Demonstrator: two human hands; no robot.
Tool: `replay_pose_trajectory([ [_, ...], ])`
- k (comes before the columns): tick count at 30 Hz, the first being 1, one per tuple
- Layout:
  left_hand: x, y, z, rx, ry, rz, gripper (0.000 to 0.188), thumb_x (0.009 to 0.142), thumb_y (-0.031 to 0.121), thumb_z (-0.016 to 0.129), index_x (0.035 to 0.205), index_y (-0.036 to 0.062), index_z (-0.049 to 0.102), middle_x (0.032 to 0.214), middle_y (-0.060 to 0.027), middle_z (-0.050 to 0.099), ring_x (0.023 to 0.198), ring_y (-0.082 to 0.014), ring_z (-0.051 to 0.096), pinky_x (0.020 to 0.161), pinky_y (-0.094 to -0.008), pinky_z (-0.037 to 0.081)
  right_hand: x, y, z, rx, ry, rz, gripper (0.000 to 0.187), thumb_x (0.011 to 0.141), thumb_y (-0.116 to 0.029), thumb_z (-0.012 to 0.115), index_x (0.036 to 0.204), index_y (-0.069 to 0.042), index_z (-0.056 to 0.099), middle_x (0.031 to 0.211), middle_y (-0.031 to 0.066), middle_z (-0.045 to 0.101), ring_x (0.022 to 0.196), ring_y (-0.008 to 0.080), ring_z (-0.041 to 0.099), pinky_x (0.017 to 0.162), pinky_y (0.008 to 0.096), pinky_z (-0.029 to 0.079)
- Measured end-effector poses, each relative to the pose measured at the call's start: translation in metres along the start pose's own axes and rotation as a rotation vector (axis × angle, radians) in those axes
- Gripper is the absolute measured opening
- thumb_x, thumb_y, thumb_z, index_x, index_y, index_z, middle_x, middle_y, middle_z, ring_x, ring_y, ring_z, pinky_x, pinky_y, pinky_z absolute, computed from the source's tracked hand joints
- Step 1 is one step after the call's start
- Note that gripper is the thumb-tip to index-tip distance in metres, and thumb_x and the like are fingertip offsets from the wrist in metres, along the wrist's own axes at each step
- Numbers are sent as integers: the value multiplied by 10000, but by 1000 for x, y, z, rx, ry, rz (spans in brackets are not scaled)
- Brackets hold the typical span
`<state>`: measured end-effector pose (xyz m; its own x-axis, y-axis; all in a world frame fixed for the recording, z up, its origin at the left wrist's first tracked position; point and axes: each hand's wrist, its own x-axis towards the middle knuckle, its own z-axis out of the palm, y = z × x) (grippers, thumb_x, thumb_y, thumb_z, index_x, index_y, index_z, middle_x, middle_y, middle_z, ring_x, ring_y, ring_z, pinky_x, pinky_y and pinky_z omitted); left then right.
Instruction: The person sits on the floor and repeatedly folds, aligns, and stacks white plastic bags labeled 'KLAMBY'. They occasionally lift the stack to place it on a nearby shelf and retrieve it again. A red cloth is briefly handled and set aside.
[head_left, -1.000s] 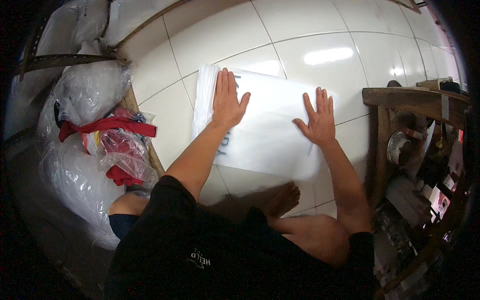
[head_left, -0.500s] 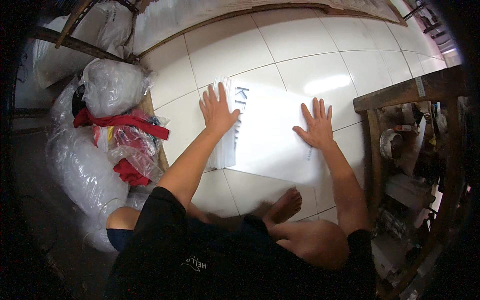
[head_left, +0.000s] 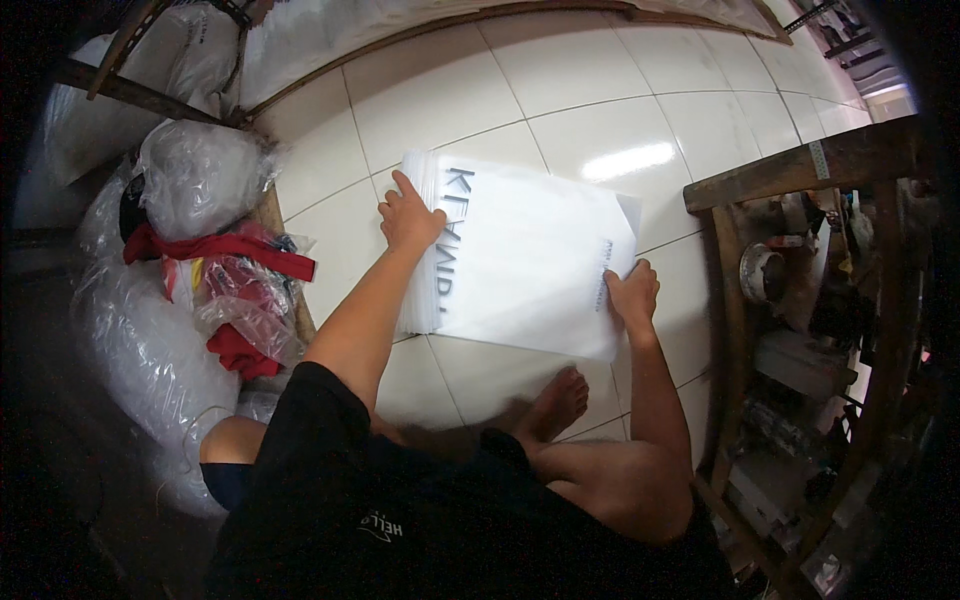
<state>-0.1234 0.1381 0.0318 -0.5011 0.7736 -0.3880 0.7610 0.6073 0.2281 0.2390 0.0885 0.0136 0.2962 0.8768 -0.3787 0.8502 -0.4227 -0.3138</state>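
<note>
A stack of whitish translucent plastic sheets (head_left: 530, 255), with dark lettering near both side edges, lies on the tiled floor in front of me. Along its left side the layers bunch into a thick, ridged band (head_left: 422, 290). My left hand (head_left: 410, 215) grips this band, its thumb on top and its fingers curled over the outer edge. At the opposite edge, my right hand (head_left: 634, 292) is closed on the sheets, thumb above and fingers partly hidden beneath. The far right corner is slightly lifted or folded.
Clear plastic bags (head_left: 200, 180) and red cloth (head_left: 240, 255) are heaped at the left. A wooden rack (head_left: 800, 170) with cluttered shelves stands close on the right. White stacked material (head_left: 400, 20) lines the far side. My bare foot (head_left: 562, 400) rests near the sheets.
Both hands lay flat with fingers spread. Now my left fingers have curled over the band's edge, and my right hand has drawn nearer to me and closed on the right edge. More lettering shows.
</note>
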Motion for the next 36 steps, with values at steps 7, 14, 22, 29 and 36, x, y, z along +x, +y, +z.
replay_pose_trajectory([
  [7,34,-20,1,-173,-179,-157,842,690,294,734,1375,-15,352,1354,-247,447,1263,-415,438,1021,-485,443,-6,-9,5,153,91,-51,634,765,-225,726,1229,81,424,1186,307,490,1095,436,531,975,480,443],
  [14,23,-12,-2,-107,-79,-131,851,663,293,754,1333,-46,353,1298,-272,471,1208,-408,512,1000,-460,471,-2,1,15,765,64,96,582,828,-197,698,1270,67,425,1119,272,609,936,297,640,837,384,510],
  [22,22,-16,-10,-304,-157,-82,861,658,293,760,1289,-60,292,1220,-301,544,1102,-404,602,936,-401,514,6,9,7,899,-270,8,368,879,-147,678,1166,54,565,1010,151,655,821,209,647,725,346,541],
  [29,19,-19,-18,-362,-210,-16,844,661,303,745,1265,-55,276,1135,-296,603,1003,-384,652,877,-415,536,4,3,12,831,-302,29,432,863,-173,700,1177,63,518,1015,154,637,834,203,640,717,359,551],
  [36,27,-22,-10,-313,-180,-4,771,661,319,737,1239,-97,442,1141,-288,623,1013,-380,657,883,-406,534,-7,-12,0,938,-145,135,498,879,-216,691,1225,85,495,1076,186,634,881,255,654,774,402,555],
])
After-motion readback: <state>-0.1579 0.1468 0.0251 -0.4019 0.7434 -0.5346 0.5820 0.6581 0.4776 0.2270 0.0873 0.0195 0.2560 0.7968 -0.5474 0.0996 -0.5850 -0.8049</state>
